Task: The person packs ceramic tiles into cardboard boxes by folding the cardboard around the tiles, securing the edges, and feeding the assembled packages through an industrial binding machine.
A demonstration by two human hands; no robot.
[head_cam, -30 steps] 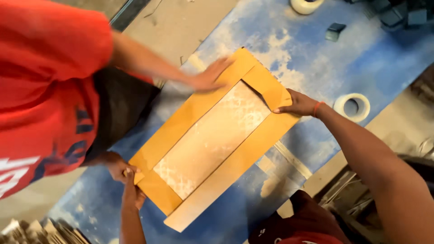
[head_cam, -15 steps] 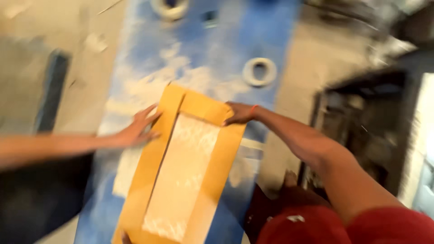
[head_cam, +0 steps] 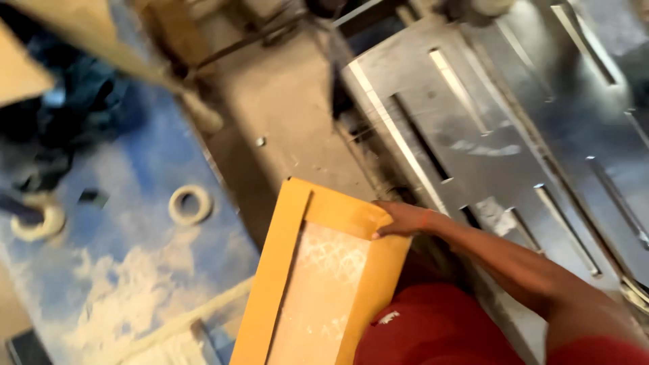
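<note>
Change: the other person's hand that lay on the panel's far edge half a second ago is gone, and the panel now hangs off the blue surface's edge toward the metal machine instead of lying flat on the blue.
Metal machine (head_cam: 514, 135): a big grey steel top with long slots, filling the right side, just beside the panel's upper corner.
Blue surface (head_cam: 128, 270): dusty with white powder, on the left, with a bare concrete strip between it and the machine.
Panel (head_cam: 324, 284): a long flat piece wrapped in brown paper, a pale patterned face showing in the middle; it runs from the lower edge of the view up to the right hand.
Right hand (head_cam: 402, 220): reaching in from the right, fingers (head_cam: 380, 233) closed over the panel's top right corner, thumb side hidden.
Left hand: out of view.
Tape rolls: one pale ring (head_cam: 190, 205) lies on the blue surface well left of the panel, another (head_cam: 32, 220) near the left edge.
</note>
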